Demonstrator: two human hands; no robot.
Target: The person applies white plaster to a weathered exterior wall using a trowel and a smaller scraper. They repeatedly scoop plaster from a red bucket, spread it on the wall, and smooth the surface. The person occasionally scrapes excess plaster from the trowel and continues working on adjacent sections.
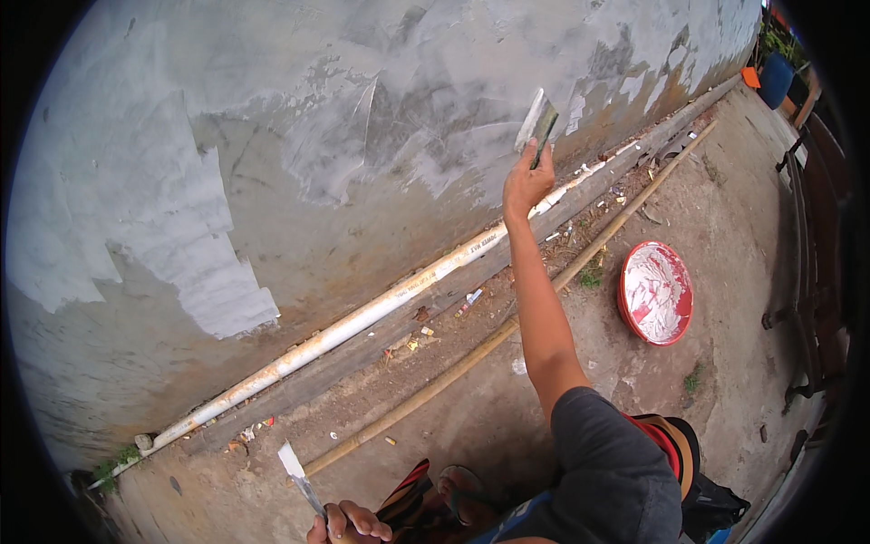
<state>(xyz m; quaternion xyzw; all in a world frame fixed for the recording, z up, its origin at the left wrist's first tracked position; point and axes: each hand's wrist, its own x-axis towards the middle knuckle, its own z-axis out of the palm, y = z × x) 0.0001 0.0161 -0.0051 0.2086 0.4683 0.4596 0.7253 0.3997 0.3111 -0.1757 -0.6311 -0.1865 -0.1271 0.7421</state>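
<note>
My right hand (527, 186) is raised near the grey wall (254, 136), gripping a flat metal spreader (535, 122) with pale paste on its blade. The wall carries uneven patches of whitish coating over darker plaster. At the bottom edge, my left hand (353, 524) holds a putty knife (301, 476) upright, its tip loaded with white paste. On the ground to the right of my right forearm sits a red basin (656, 295) with white paste smeared inside.
A white pipe (381, 304) runs along the wall's foot, beside scattered litter. A bamboo pole (426, 390) lies parallel to it on the concrete ground (707, 227). Dark bench-like furniture (816, 272) lines the right side, and a blue barrel (776, 80) stands at the upper right.
</note>
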